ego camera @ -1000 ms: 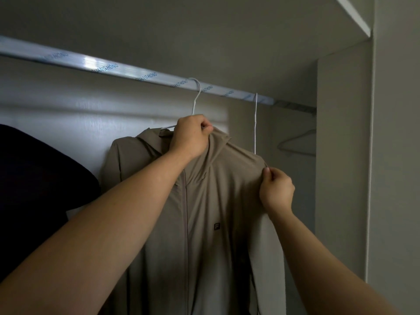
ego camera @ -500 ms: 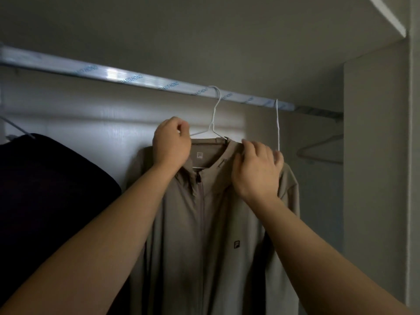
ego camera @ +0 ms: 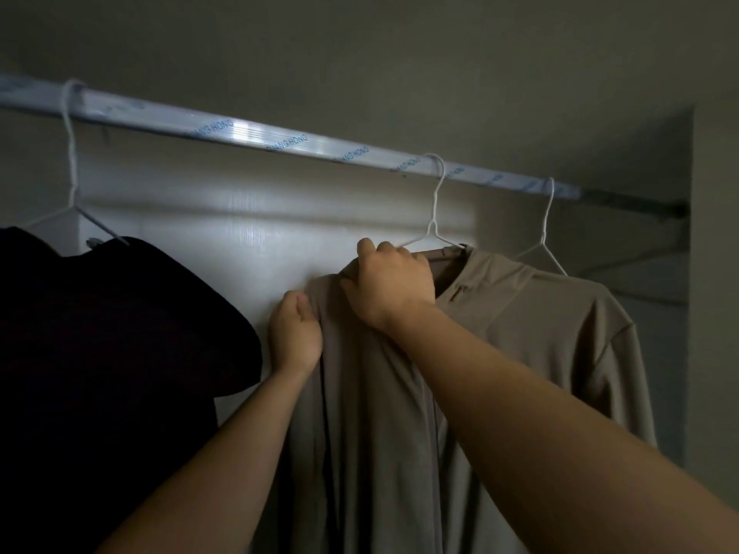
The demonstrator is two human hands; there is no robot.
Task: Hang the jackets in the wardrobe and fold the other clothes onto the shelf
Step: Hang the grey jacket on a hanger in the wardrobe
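Note:
A beige zip jacket [ego camera: 532,333] hangs on a white wire hanger [ego camera: 436,201] hooked over the wardrobe rail [ego camera: 248,131]. My right hand [ego camera: 390,287] grips the jacket's left shoulder and collar just under the hanger's arm. My left hand [ego camera: 294,333] pinches the cloth at the outer edge of that same shoulder, a little lower. The jacket's front and zip are partly hidden behind my right forearm.
A dark garment [ego camera: 112,353] hangs on another wire hanger [ego camera: 72,165] at the left, close to my left hand. A bare wire hanger [ego camera: 546,229] hangs right of the jacket. The wardrobe's side wall [ego camera: 712,273] closes the right; the back panel [ego camera: 240,233] shows between the garments.
Both hands have shifted to the jacket's left shoulder: the right hand crossed over from the collar's right side, the left hand dropped lower. The view has swung left, showing the dark garment's hanger.

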